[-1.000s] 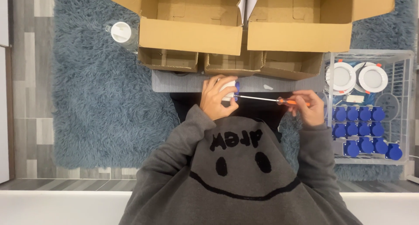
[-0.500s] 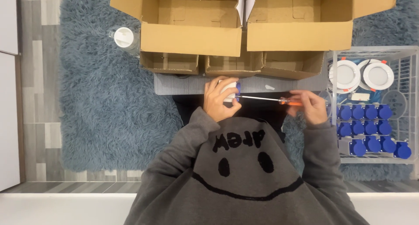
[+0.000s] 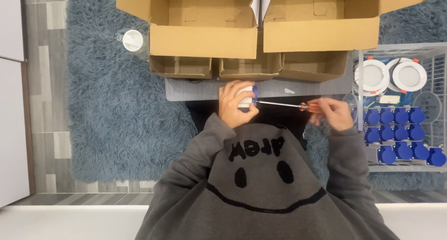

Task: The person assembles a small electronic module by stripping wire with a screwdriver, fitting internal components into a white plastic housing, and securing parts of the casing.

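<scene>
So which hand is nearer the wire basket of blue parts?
The right hand, holding the screwdriver just beside the wire basket; the left hand grips a white-and-blue part further away.

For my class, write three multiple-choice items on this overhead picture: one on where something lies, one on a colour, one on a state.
1. Where is the wire basket with blue parts?
A. At the picture's right edge
B. Inside a cardboard box
C. On the bare floorboards at the left

2. What colour is the screwdriver handle?
A. Green
B. Orange
C. Black

3. What is the left hand doing?
A. Lying flat on the rug
B. Reaching into a box
C. Gripping a small white and blue part

Answers: 1 A, the basket stands at the right edge beside the right hand. 2 B, orange shows at that hand's fingers. 3 C, the fingers wrap the part where the screwdriver's tip meets it.
</scene>
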